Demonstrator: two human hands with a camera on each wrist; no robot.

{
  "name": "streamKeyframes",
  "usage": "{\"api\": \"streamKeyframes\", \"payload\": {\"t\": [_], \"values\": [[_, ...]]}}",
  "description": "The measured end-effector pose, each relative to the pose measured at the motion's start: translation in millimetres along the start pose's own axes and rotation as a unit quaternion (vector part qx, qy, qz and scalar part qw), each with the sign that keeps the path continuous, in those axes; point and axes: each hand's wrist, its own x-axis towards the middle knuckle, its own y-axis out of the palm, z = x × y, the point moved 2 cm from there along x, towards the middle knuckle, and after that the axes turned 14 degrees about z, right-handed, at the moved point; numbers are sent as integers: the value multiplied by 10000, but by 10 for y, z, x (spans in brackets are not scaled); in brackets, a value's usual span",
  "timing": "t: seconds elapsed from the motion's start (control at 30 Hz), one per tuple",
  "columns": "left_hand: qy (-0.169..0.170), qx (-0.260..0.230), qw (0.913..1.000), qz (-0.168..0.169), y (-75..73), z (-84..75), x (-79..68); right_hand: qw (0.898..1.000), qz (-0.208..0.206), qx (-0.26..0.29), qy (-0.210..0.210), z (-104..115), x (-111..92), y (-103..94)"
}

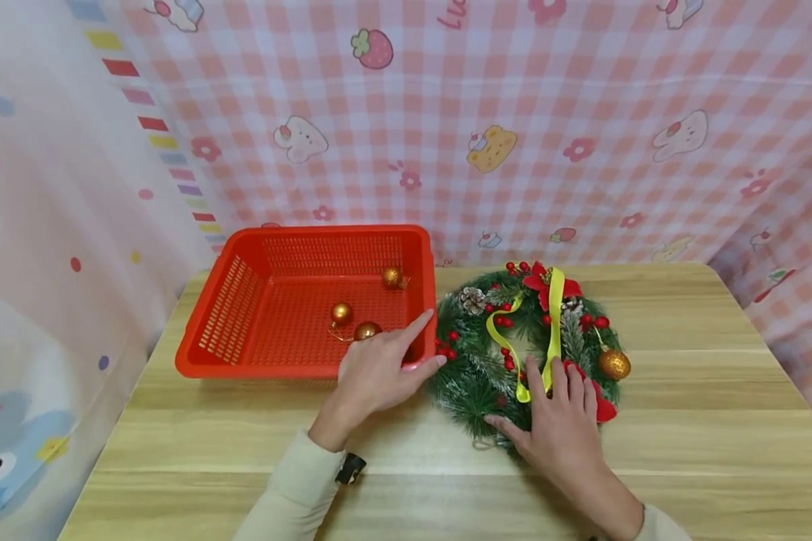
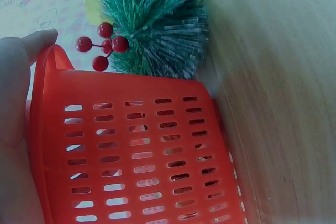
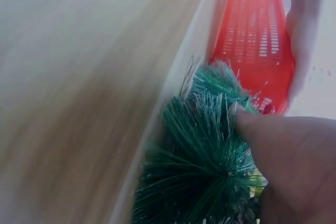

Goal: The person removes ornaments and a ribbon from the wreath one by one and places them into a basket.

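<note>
My left hand [image 1: 379, 372] lies over the near right corner of a red plastic basket [image 1: 250, 370], index finger stretched along the right rim and thumb pointing toward the wreath. Its remaining fingers are hidden in the head view. A green Christmas wreath [image 1: 474, 398] lies flat just right of the basket. On the wreath's near part rests my right hand [image 1: 565, 432], fingers spread and thumb at the outer edge, touching the green needles [image 3: 210, 150] in the right wrist view. A yellow ribbon [image 1: 555, 323] loops across the wreath and runs down to the right fingertips.
Inside the basket sit three gold baubles, one at the back right [image 1: 392, 277], one mid-floor [image 1: 341, 313] and one [image 1: 368, 330] beside the left hand. Another gold bauble [image 1: 614, 364] hangs at the wreath's right edge. A checked curtain [image 1: 406, 113] stands behind the wooden table [image 1: 704, 421].
</note>
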Motion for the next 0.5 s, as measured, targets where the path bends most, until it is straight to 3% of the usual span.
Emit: {"api": "streamKeyframes", "payload": {"t": [0.17, 0.3, 0.4, 0.5], "values": [[-86, 14, 10000, 24, 2, 9, -11, 9999, -83, -84, 65, 94, 24, 12], [-48, 17, 10000, -33, 10, 8, -11, 9997, 89, 58, -225, 48, 8, -50], [12, 52, 10000, -76, 16, 5, -6, 9941, 233, 269, -1021, -63, -16, -135], [71, 87, 9999, -129, 13, 3, 1, 9756, 150, 259, -2175, -222, -19, -212]]}}
